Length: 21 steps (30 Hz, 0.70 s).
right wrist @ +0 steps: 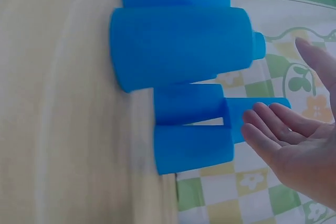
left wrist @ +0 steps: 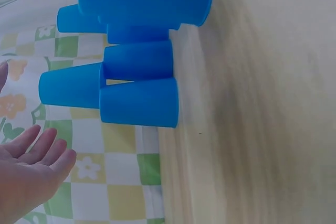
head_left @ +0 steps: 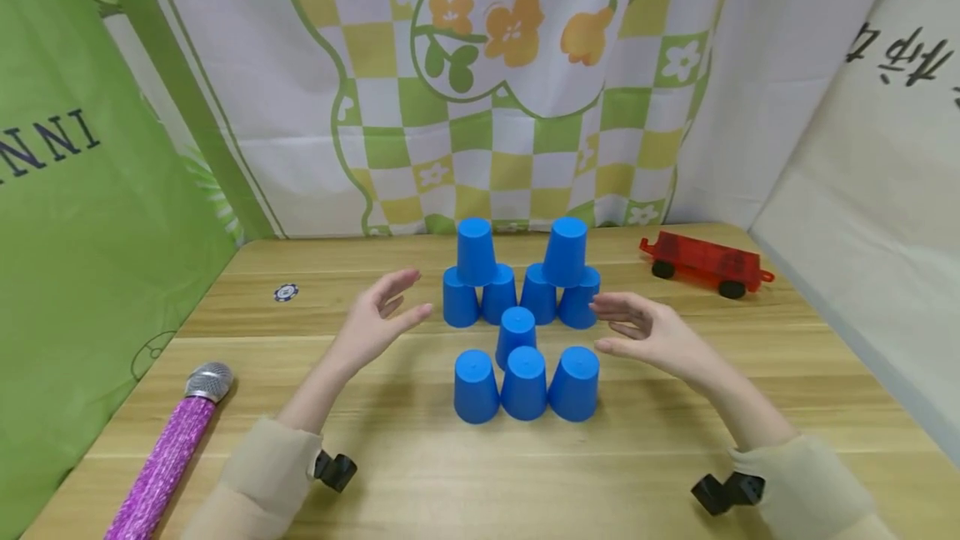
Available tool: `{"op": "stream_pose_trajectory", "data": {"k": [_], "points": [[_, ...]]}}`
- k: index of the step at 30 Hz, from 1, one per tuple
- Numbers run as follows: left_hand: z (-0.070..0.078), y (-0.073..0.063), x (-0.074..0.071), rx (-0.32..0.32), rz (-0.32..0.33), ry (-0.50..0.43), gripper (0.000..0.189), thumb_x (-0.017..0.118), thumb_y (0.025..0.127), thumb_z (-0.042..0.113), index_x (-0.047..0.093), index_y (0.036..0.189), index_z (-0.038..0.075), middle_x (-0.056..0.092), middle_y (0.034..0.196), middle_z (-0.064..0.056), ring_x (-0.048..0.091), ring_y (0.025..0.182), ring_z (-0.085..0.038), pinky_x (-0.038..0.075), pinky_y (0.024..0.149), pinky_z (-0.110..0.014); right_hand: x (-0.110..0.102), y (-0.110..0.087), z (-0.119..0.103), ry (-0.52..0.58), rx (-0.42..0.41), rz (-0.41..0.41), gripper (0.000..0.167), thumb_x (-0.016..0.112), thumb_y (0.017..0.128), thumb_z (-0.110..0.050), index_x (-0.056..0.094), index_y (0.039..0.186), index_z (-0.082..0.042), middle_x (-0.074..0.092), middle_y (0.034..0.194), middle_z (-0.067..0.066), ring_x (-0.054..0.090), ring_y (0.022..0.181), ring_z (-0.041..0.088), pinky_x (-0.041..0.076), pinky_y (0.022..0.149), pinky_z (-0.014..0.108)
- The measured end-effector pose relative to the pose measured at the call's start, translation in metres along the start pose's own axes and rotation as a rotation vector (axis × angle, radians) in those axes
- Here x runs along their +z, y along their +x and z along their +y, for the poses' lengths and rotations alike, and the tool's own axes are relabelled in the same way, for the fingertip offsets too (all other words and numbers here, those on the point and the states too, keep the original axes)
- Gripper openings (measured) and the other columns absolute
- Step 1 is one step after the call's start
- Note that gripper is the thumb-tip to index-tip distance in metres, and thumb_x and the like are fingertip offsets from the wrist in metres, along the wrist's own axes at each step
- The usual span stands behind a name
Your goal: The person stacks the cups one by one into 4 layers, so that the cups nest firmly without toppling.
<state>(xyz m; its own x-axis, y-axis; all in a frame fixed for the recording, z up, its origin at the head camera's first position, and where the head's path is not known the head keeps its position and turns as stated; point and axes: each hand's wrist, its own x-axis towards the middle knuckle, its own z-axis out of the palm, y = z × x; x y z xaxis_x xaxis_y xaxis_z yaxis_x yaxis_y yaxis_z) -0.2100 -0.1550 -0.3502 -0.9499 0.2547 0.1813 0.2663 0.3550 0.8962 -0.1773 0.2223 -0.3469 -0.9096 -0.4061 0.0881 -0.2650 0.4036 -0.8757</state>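
Note:
Several blue plastic cups stand upside down on the table. At the back, one cup (head_left: 476,252) straddles two others on the left, and another cup (head_left: 566,252) tops a pair on the right. A single cup (head_left: 517,335) stands in front of them, behind a front row of three with a middle cup (head_left: 524,383). My left hand (head_left: 372,319) hovers left of the back cups, fingers relaxed and holding nothing. On the other side my right hand (head_left: 651,332) is beside the right back pair, its fingers loosely bent with nothing in them. Whether its fingertips touch a cup I cannot tell.
A purple glittery microphone (head_left: 176,440) lies at the table's left. Farther back is a small poker chip (head_left: 286,292). A red toy wagon (head_left: 705,262) stands at the back right. Printed cloth (head_left: 390,148) hangs behind the table.

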Motion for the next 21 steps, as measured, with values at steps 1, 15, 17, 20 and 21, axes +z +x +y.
{"op": "stream_pose_trajectory", "data": {"k": [1, 15, 17, 20, 21], "points": [[-0.001, -0.002, 0.001, -0.003, -0.006, 0.008, 0.063, 0.069, 0.086, 0.031, 0.042, 0.138, 0.009, 0.043, 0.145, -0.012, 0.037, 0.137, -0.026, 0.033, 0.113, -0.043, 0.002, -0.001, 0.002, 0.004, 0.000, -0.004, 0.057, 0.065, 0.089, -0.016, 0.041, 0.136, 0.003, 0.047, 0.137, 0.025, 0.045, 0.128, 0.038, 0.038, 0.105, 0.045], [0.000, -0.025, 0.024, -0.023, -0.097, 0.050, 0.059, 0.073, 0.082, 0.031, 0.049, 0.132, 0.009, 0.052, 0.137, -0.010, 0.046, 0.130, -0.027, 0.037, 0.110, -0.043, 0.024, -0.007, 0.022, -0.064, -0.036, -0.035, 0.056, 0.073, 0.082, -0.019, 0.049, 0.127, 0.004, 0.058, 0.125, 0.021, 0.055, 0.117, 0.036, 0.048, 0.098, 0.040], [0.000, -0.026, 0.028, -0.027, -0.112, 0.055, 0.058, 0.073, 0.082, 0.030, 0.050, 0.131, 0.009, 0.053, 0.136, -0.010, 0.047, 0.129, -0.027, 0.037, 0.110, -0.043, 0.025, -0.008, 0.022, -0.070, -0.034, -0.039, 0.056, 0.074, 0.082, -0.019, 0.049, 0.126, 0.004, 0.057, 0.125, 0.022, 0.055, 0.116, 0.037, 0.049, 0.097, 0.040], [0.000, -0.027, 0.033, -0.036, -0.125, 0.058, 0.056, 0.074, 0.081, 0.029, 0.051, 0.130, 0.011, 0.054, 0.135, -0.010, 0.048, 0.128, -0.026, 0.038, 0.109, -0.044, 0.026, -0.008, 0.023, -0.064, -0.024, -0.052, 0.057, 0.074, 0.082, -0.020, 0.049, 0.127, 0.005, 0.056, 0.126, 0.024, 0.055, 0.116, 0.037, 0.049, 0.096, 0.040], [-0.001, -0.028, 0.034, -0.038, -0.128, 0.058, 0.056, 0.074, 0.081, 0.029, 0.052, 0.129, 0.011, 0.054, 0.135, -0.010, 0.049, 0.128, -0.027, 0.038, 0.109, -0.044, 0.027, -0.008, 0.023, -0.058, -0.021, -0.057, 0.058, 0.074, 0.082, -0.020, 0.049, 0.127, 0.005, 0.056, 0.126, 0.024, 0.055, 0.116, 0.038, 0.050, 0.096, 0.040]]}}
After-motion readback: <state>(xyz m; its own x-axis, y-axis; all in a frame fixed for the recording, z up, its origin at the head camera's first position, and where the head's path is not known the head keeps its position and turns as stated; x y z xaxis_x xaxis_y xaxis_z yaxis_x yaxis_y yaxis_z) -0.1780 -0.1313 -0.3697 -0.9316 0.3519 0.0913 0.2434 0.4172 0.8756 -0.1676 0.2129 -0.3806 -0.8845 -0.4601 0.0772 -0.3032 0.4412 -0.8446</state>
